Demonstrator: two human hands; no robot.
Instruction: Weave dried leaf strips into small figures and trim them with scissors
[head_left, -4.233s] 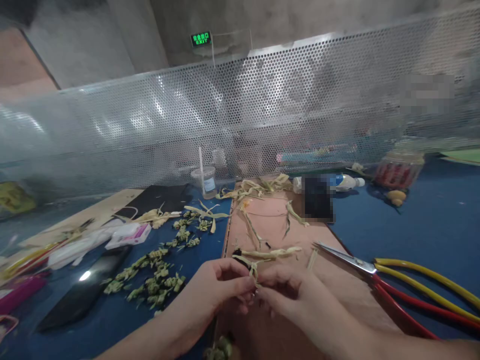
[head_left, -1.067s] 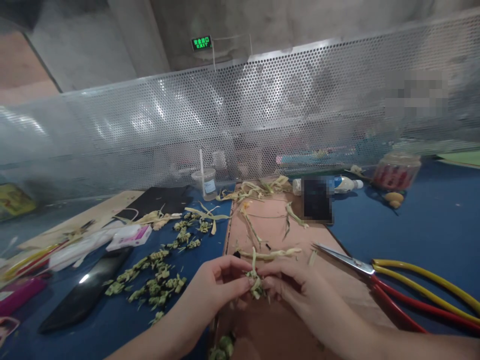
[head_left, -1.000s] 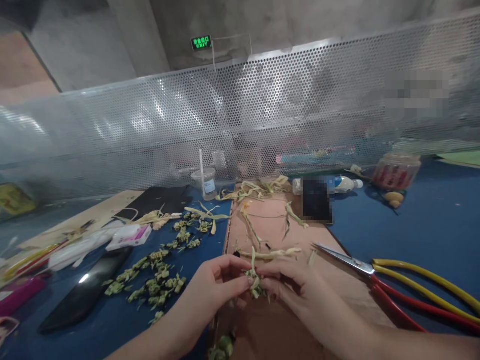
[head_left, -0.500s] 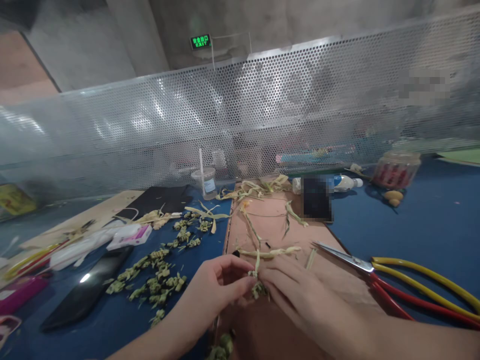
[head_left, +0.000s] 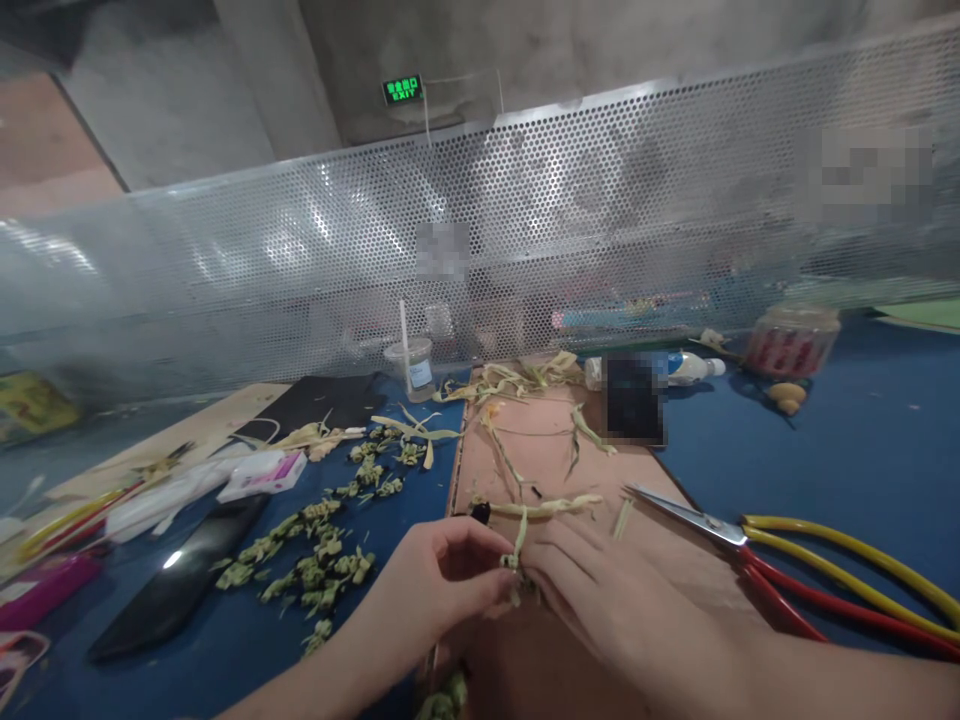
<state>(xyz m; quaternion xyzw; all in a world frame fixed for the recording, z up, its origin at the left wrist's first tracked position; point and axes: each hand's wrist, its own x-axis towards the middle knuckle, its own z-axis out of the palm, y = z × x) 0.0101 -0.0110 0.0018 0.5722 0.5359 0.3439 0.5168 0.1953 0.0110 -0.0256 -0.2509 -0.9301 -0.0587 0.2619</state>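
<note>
My left hand (head_left: pixel 454 570) and my right hand (head_left: pixel 600 575) meet over a pinkish-brown board (head_left: pixel 525 465). Between their fingertips is a pale green, knotted plant-fibre strip (head_left: pixel 517 545), its free end pointing up. Thumb and forefinger of my left hand pinch it from the left. The fingers of my right hand are bent together against its other side, hiding part of the knot. Just beyond my hands lies a twisted pale strip (head_left: pixel 562 505). Scissors (head_left: pixel 720 525) with red and yellow handles rest to the right, blades toward my right hand.
Several small knotted green pieces (head_left: pixel 322 560) lie on the blue tabletop at left, near a black phone (head_left: pixel 176 580) and a tissue pack (head_left: pixel 262 475). Behind stand a plastic cup with straw (head_left: pixel 412 370), a water bottle (head_left: pixel 690 368) and a jar (head_left: pixel 795 340) before a perforated metal screen (head_left: pixel 337 250).
My hands stay nearly in place. The knotted strip has shifted slightly between the fingers, with its knot now more covered and its free end tilted a little right.
</note>
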